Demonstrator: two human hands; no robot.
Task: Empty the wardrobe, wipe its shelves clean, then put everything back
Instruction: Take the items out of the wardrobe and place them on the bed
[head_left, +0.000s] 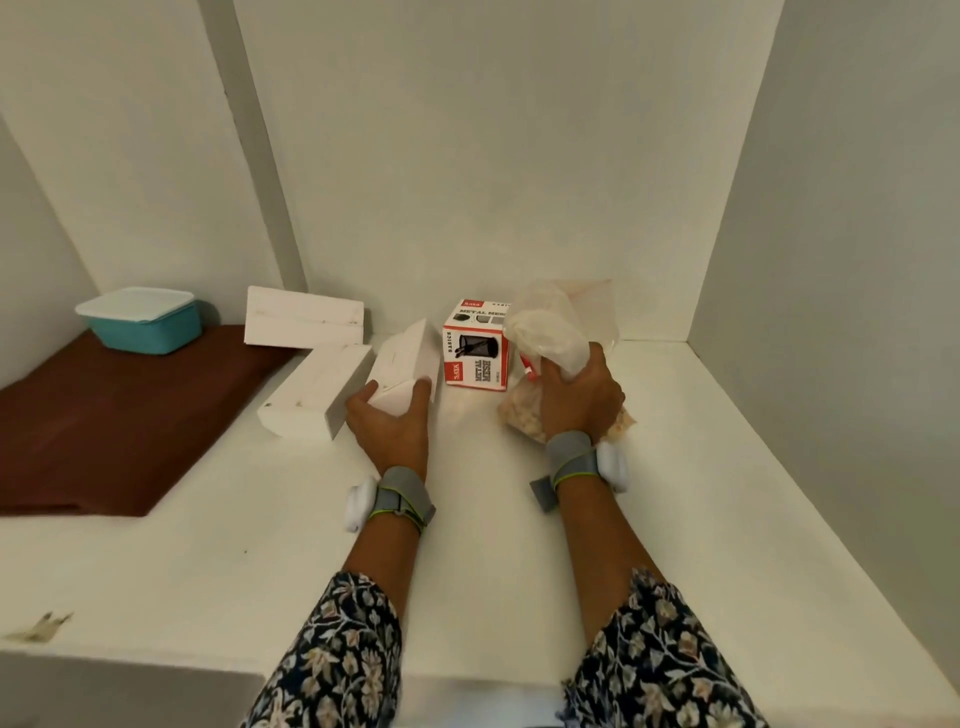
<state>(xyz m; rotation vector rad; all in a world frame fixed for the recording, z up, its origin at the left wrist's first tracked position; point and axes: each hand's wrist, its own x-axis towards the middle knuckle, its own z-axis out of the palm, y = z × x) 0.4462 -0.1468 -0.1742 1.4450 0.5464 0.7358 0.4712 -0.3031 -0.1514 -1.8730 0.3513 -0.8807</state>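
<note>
The white shelf spans the full view. A plain white back panel and right side panel enclose it. 1 vertical divider stands rear left. Lighting is soft and even. A paint chip marks the front-left edge.

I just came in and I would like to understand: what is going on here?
A person reaches onto a white wardrobe shelf. The left hand holds a tilted white box, and the right hand grips the neck of a clear plastic bag. A red and white carton stands between them. Two more white boxes and a teal container on a brown cloth lie to the left.
</note>
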